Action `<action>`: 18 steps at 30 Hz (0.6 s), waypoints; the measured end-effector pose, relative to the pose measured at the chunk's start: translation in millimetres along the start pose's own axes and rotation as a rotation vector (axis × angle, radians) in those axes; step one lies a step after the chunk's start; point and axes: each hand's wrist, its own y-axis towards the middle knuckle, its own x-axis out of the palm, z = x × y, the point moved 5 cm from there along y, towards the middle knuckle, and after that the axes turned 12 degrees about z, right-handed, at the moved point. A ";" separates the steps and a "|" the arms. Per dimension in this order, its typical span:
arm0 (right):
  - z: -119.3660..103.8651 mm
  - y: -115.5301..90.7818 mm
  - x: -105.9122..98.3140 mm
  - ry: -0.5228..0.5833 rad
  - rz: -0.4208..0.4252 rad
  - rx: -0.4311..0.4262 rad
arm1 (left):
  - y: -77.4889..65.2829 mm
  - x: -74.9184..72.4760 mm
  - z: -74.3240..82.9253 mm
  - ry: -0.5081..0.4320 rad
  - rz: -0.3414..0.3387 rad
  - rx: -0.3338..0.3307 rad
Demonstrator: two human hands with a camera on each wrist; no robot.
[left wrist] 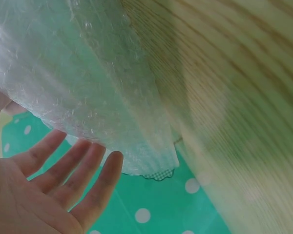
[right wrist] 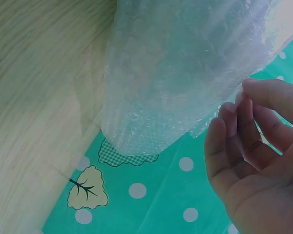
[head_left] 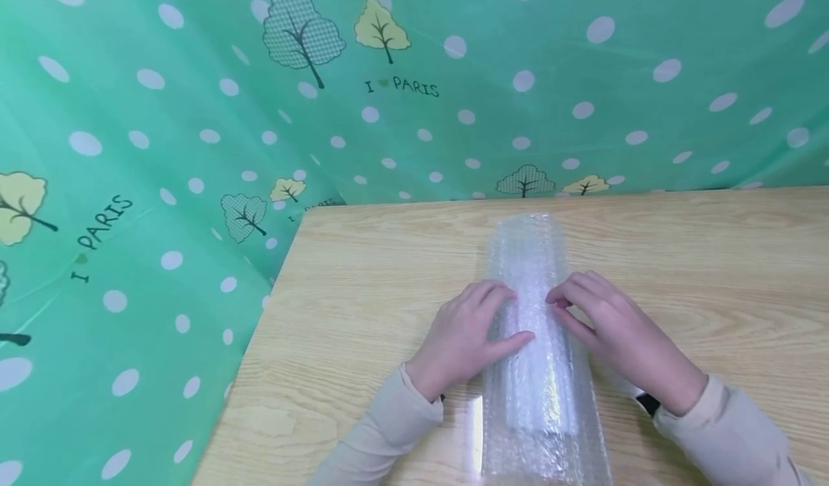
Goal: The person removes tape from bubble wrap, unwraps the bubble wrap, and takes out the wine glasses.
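Note:
A long bundle of clear bubble wrap [head_left: 540, 392] lies on the wooden table, running away from the person. A pale, long shape shows through its layers; what it is cannot be made out. My left hand [head_left: 463, 335] rests on the left side of the bundle, fingers spread and thumb lying across the top. In the left wrist view, its straight fingers [left wrist: 105, 178] touch the wrap's surface. Over the bundle's right side, my right hand [head_left: 605, 320] pinches the wrap between thumb and fingertips. The right wrist view shows these fingertips [right wrist: 246, 85] at the wrap's edge.
The light wood table [head_left: 363, 291] reaches a back edge and a left edge. Behind and to the left hangs a green curtain [head_left: 401, 147] with white dots and printed trees. Each wrist wears a dark strap [head_left: 648, 403] under a light sleeve [head_left: 719, 421].

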 end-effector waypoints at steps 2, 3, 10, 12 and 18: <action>-0.1 0.2 -0.2 0.000 -0.002 0.006 | 0.4 0.1 -0.1 -0.003 -0.005 -0.004; -0.3 0.3 -0.4 -0.002 -0.002 0.008 | 0.6 0.2 -0.1 -0.004 -0.006 -0.002; -2.0 0.0 -3.2 0.003 0.007 0.010 | 0.9 -0.2 0.5 -0.012 0.014 0.005; -2.4 0.0 -3.7 0.004 0.008 0.008 | 0.8 -0.3 0.6 -0.013 0.014 0.003; 0.7 -0.1 -2.8 0.015 -0.001 0.023 | 0.4 -0.6 0.1 -0.010 0.009 -0.002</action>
